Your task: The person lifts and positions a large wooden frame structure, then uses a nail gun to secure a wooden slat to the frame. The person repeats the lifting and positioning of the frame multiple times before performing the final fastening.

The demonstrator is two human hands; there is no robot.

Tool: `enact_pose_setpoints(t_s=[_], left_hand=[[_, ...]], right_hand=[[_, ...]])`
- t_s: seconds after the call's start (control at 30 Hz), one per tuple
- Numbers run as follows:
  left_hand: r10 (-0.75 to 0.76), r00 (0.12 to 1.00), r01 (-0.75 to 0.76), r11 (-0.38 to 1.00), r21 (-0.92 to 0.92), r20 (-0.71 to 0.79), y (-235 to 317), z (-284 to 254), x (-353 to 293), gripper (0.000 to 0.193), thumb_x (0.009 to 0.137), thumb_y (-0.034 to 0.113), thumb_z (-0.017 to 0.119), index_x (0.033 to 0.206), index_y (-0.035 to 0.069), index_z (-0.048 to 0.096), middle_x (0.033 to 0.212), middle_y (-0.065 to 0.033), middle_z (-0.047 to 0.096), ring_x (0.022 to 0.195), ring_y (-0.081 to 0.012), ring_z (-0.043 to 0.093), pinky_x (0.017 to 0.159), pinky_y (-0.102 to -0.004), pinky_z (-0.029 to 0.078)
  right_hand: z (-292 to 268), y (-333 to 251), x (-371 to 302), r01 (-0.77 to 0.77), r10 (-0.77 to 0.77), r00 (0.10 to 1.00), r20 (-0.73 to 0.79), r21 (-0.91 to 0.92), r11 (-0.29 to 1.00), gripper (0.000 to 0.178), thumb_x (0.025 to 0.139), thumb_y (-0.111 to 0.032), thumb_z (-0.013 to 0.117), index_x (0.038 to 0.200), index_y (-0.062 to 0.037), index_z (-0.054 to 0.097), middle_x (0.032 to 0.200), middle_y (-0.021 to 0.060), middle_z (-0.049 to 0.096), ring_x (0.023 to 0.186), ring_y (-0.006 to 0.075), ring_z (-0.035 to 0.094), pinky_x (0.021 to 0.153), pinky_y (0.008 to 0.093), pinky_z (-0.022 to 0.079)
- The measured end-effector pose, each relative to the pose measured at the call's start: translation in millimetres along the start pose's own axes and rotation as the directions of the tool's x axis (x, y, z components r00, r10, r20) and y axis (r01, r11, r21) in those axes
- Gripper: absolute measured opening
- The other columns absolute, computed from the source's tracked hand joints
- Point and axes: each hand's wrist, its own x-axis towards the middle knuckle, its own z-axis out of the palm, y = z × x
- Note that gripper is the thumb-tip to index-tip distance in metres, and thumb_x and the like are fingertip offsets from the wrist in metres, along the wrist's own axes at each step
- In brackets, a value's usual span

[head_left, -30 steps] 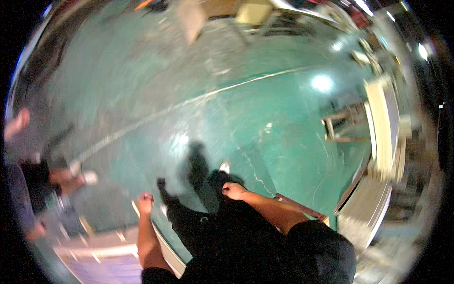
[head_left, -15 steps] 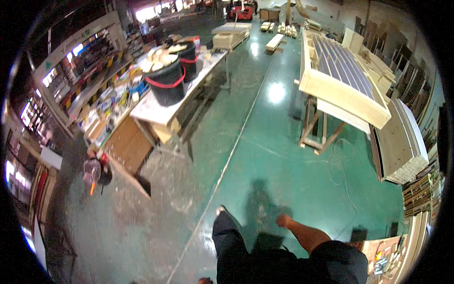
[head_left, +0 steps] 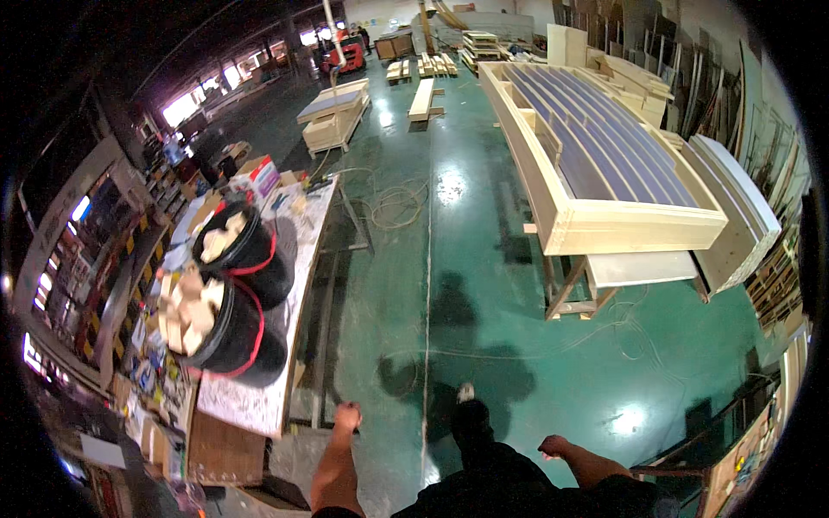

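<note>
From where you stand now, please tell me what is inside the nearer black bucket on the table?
The nearer black bucket has pale wood pieces heaped at its top. What lies deeper cannot be seen, because these upper pieces cover it.

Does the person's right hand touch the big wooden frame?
Apart. The head view shows it: a broad stretch of green floor is visible between the right hand and the wooden frame.

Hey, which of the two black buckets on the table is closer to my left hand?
The black bucket at the near end of the table, heaped with wood blocks; the other black bucket stands behind it, farther from your left hand.
</note>
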Motion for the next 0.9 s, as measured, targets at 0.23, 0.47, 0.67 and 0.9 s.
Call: enact_pose_setpoints(t_s=[0.23, 0.47, 0.67, 0.9], left_hand=[[-0.281, 0.949, 0.314, 0.884, -0.347, 0.144, 163.9, 1.0, 280.2, 0.020, 0.102, 0.021, 0.058, 0.101, 0.002, 0.065, 0.081, -0.0090, 0.062, 0.071, -0.0224, 0.061, 0.061, -0.0413, 0.049], [-0.445, 0.807, 0.489, 0.872, -0.018, 0.389, 156.1, 62.2, 423.8, 0.025, 0.101, 0.025, 0.057, 0.101, 0.001, 0.066, 0.079, -0.0120, 0.063, 0.070, -0.0253, 0.063, 0.062, -0.0431, 0.050], [-0.466, 0.781, 0.456, 0.880, 0.130, 0.415, 176.4, 46.7, 660.1, 0.029, 0.100, 0.028, 0.056, 0.101, 0.000, 0.066, 0.077, -0.0146, 0.064, 0.069, -0.0279, 0.064, 0.063, -0.0446, 0.050], [-0.174, 0.950, 0.197, 0.978, -0.066, 0.259, 279.1, -38.9, 1097.7, 0.034, 0.100, 0.031, 0.055, 0.101, -0.001, 0.066, 0.074, -0.0176, 0.065, 0.068, -0.0308, 0.065, 0.064, -0.0464, 0.050]], right_hand=[[-151.5, 134.3, 201.6, -0.450, 0.345, 0.893, 0.288, 0.565, 0.692, 0.040, 0.090, -0.033, 0.070, 0.125, -0.0130, 0.068, 0.104, 0.0116, 0.074, 0.090, 0.0311, 0.071, 0.077, 0.0454, 0.056], [-568.7, 164.4, 377.2, 0.011, 0.401, 0.864, -0.305, 0.808, 0.590, 0.036, 0.095, -0.034, 0.068, 0.106, -0.0006, 0.069, 0.089, 0.0118, 0.070, 0.075, 0.0248, 0.068, 0.065, 0.0392, 0.055], [-774.3, 278.0, 479.7, -0.062, 0.422, 0.890, -0.175, 0.869, 0.491, 0.029, 0.098, -0.026, 0.064, 0.111, -0.0005, 0.069, 0.089, 0.0119, 0.070, 0.073, 0.0234, 0.068, 0.062, 0.0366, 0.054], [-821.7, 469.7, 509.4, -0.171, 0.402, 0.875, 0.268, 0.950, -0.261, 0.024, 0.102, -0.031, 0.050, 0.095, -0.0112, 0.062, 0.076, 0.0051, 0.056, 0.062, 0.0245, 0.056, 0.058, 0.0412, 0.045]])
